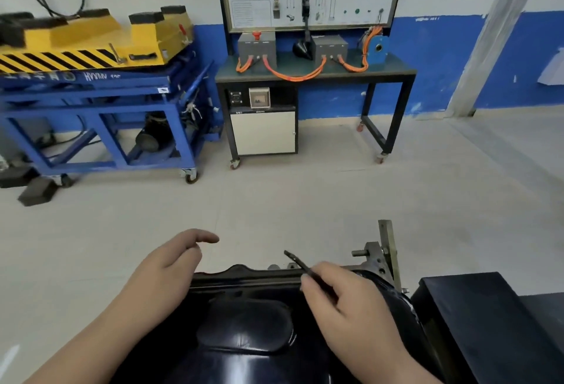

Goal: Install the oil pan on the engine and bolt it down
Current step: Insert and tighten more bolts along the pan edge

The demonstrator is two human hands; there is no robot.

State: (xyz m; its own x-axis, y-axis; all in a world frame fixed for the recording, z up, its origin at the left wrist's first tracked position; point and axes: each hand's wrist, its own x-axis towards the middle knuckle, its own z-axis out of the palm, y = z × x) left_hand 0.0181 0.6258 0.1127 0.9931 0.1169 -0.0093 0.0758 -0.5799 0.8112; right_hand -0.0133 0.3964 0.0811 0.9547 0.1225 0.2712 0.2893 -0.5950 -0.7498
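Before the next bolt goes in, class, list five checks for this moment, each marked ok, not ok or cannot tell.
1. Glossy black metal oil pan lies on grey metal engine block: ok.
2. Right hand grips thin dark rod: ok.
3. Left hand empty, fingers relaxed: ok.
4. Pan's bolt holes lined up with block: cannot tell.
5. Bolts already fitted: cannot tell.

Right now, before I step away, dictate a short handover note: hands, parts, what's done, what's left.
Left hand: open, holds nothing, over the far left rim of the oil pan.
Right hand: pinches a slim dark rod; bolt or tool, cannot tell.
Oil pan: lies on the engine, bulge upward.
Done: pan appears placed.
Left: bolting it down; no seated bolts can be made out.
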